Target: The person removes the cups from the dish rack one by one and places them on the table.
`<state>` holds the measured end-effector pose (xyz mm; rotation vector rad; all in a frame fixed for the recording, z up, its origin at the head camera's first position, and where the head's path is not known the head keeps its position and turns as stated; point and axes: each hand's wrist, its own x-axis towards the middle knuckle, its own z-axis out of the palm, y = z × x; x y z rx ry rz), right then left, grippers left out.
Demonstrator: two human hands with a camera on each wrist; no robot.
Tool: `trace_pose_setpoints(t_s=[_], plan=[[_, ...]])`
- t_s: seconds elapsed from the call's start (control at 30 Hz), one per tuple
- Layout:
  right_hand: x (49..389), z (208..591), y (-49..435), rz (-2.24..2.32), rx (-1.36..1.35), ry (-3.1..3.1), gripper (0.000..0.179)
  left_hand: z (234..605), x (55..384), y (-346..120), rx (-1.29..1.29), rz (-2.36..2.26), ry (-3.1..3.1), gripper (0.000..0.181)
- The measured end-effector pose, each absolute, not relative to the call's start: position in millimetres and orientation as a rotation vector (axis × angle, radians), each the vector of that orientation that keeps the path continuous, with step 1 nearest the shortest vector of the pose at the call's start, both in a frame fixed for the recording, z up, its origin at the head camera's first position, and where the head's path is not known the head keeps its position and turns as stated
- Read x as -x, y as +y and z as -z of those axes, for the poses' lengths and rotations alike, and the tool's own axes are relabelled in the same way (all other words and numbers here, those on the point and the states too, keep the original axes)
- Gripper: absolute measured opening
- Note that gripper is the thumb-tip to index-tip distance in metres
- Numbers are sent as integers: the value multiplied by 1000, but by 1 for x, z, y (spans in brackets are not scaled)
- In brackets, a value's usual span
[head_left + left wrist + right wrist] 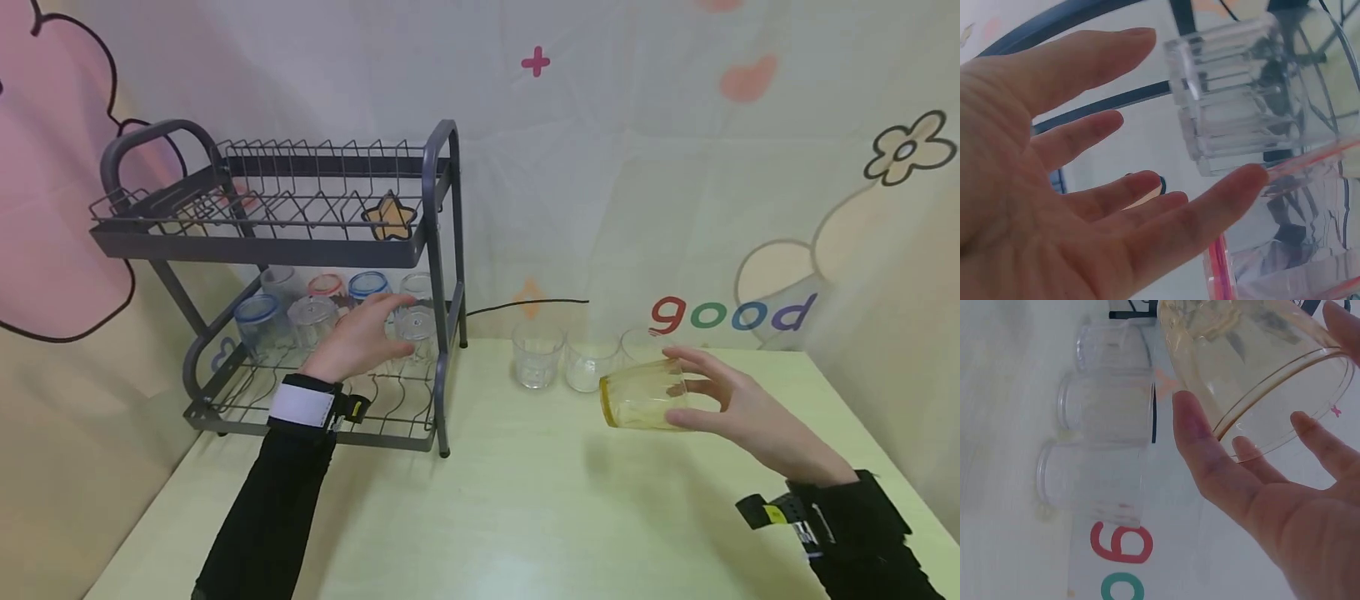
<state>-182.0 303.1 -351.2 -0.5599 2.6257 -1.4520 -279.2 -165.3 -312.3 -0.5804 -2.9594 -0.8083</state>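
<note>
My right hand (742, 417) holds a yellow-tinted drinking glass (637, 398) above the table, thumb and fingers around its rim end. The glass lies on its side, its thick base facing left and its mouth toward my palm. Over the lower shelf of a dish rack (315, 248), my left hand (358, 335) has its thumb and fingers spread apart. Beside its fingertips stands an upside-down clear glass (418, 325), seen as a ridged glass (1229, 94) in the left wrist view. There, the index finger overlaps a red-tinged glass (1291, 250); nothing is in its grasp.
Three clear glasses, one of them the left glass (537, 360), stand in a row at the table's back. Several upside-down glasses share the lower shelf, including a blue-rimmed glass (260, 323) and a pink-rimmed glass (327, 286). A printed cloth (600, 167) hangs behind the table (525, 517).
</note>
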Motion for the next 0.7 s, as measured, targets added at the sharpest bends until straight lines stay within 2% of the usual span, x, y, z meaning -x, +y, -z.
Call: trace_pose_setpoints(t_s=[0.47,0.7], plan=[[198,327,359,892,567,2968,78,316,297,-151,491,648,-3080,84],[215,320,370,712,523,2980,82,317,303,-147,488,674,-3107,89]])
